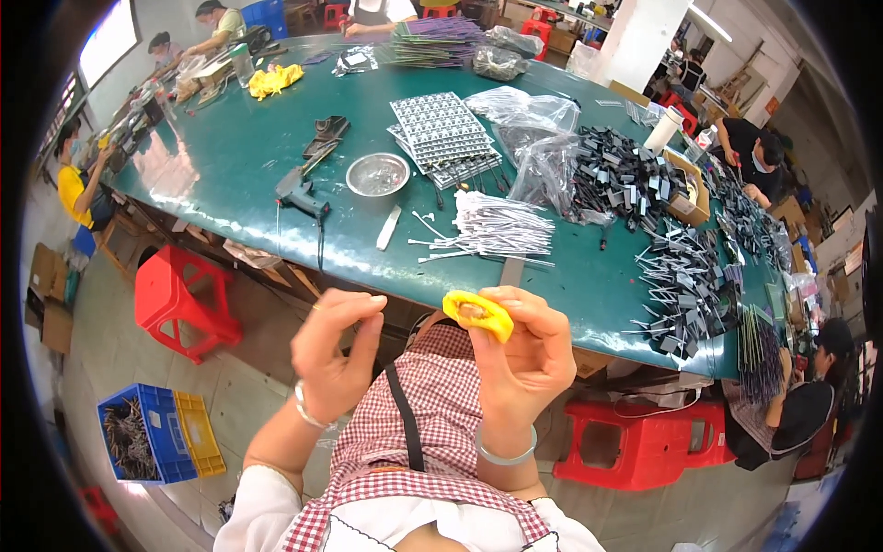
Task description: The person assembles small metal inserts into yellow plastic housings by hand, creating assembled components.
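Note:
My right hand [532,354] is raised in front of my apron, near the table's front edge. Thumb and fingers pinch a small soft yellow piece [493,322], which bends round a skin-coloured tip, apparently my thumb. Its exact kind is unclear. To the left, my left hand [333,345] is raised at the same height, apart from the yellow piece. Its fingers are curled, with the thumb tip close to the index fingertip, and nothing shows between them. On the table beyond lies a bundle of white cable ties [501,225].
The green table [248,198] carries a glue gun [299,193], a metal bowl [377,175], stacked white panels [441,133], black parts with leads [630,175] and a yellow heap [276,81]. Red stools [184,294] and a blue crate [138,432] stand below. Several people sit around.

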Action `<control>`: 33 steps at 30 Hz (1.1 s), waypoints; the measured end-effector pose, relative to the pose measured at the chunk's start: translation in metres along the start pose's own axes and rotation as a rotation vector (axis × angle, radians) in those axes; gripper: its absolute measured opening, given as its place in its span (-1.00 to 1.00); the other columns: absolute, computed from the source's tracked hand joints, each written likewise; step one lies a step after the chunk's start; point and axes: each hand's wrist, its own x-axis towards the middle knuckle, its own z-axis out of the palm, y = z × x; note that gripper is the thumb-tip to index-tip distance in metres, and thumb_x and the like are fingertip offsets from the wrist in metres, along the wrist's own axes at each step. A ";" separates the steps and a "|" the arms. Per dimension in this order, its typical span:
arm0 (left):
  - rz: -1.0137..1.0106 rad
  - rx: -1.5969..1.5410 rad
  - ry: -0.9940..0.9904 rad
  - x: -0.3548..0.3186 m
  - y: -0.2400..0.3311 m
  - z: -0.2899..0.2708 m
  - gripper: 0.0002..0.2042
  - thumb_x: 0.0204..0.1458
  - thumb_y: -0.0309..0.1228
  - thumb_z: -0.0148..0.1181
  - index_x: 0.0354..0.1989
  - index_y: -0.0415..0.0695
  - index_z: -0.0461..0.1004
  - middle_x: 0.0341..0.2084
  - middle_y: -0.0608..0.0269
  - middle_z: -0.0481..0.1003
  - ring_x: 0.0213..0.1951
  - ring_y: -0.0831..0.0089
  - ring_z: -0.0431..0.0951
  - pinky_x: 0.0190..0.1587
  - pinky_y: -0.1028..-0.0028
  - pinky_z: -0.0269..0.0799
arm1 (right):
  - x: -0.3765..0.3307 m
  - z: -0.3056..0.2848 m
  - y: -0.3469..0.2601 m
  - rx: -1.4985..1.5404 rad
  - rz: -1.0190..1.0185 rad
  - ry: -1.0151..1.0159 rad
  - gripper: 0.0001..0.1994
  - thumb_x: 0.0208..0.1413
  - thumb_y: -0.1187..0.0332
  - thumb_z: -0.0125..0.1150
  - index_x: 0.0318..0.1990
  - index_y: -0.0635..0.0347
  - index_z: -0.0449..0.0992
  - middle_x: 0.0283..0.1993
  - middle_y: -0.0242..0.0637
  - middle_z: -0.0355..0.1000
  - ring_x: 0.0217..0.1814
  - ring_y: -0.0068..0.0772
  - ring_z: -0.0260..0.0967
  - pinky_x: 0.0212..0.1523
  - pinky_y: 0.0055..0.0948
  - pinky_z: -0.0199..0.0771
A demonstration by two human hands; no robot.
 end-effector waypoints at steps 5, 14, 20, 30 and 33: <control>0.357 0.042 -0.187 0.048 0.043 -0.015 -0.75 -0.29 -0.70 0.24 -0.35 -0.25 0.47 -0.54 0.18 0.46 -0.62 0.40 0.43 -0.58 0.55 0.33 | -0.009 -0.002 0.007 -0.166 -0.037 -0.052 -0.67 -0.17 0.76 0.23 -0.20 0.37 0.37 -0.12 -0.06 0.38 -0.05 -0.33 0.40 -0.06 -0.49 0.46; 0.304 0.312 -0.484 0.053 0.048 -0.015 -0.85 -0.22 -0.60 0.26 -0.42 -0.22 0.45 -0.57 0.19 0.47 -0.61 0.36 0.48 -0.60 0.53 0.33 | -0.012 -0.004 0.004 -0.351 -0.124 -0.081 -0.68 -0.21 0.72 0.29 -0.23 0.31 0.42 -0.20 -0.10 0.44 -0.17 -0.34 0.46 -0.17 -0.55 0.48; 0.284 0.277 -0.534 0.055 0.049 -0.016 -0.85 -0.20 -0.58 0.25 -0.41 -0.22 0.44 -0.58 0.20 0.47 -0.60 0.34 0.49 -0.58 0.50 0.35 | -0.011 -0.010 0.003 -0.428 -0.182 -0.169 -0.68 -0.23 0.70 0.29 -0.24 0.28 0.43 -0.22 -0.09 0.45 -0.21 -0.27 0.48 -0.21 -0.52 0.49; 0.155 0.118 -0.687 0.060 0.036 -0.019 -0.82 -0.23 -0.58 0.26 -0.42 -0.21 0.40 -0.64 0.24 0.45 -0.65 0.43 0.47 -0.60 0.55 0.34 | -0.007 -0.013 -0.001 -0.531 -0.160 -0.289 -0.73 -0.19 0.75 0.23 -0.27 0.36 0.41 -0.25 -0.08 0.44 -0.21 -0.32 0.45 -0.19 -0.52 0.47; 0.141 0.105 -0.682 0.059 0.030 -0.018 -0.81 -0.24 -0.57 0.26 -0.43 -0.21 0.39 -0.65 0.25 0.45 -0.66 0.44 0.47 -0.61 0.57 0.34 | -0.006 -0.011 0.004 -0.515 -0.163 -0.285 -0.72 -0.21 0.76 0.23 -0.27 0.36 0.42 -0.26 -0.09 0.45 -0.22 -0.32 0.45 -0.20 -0.52 0.47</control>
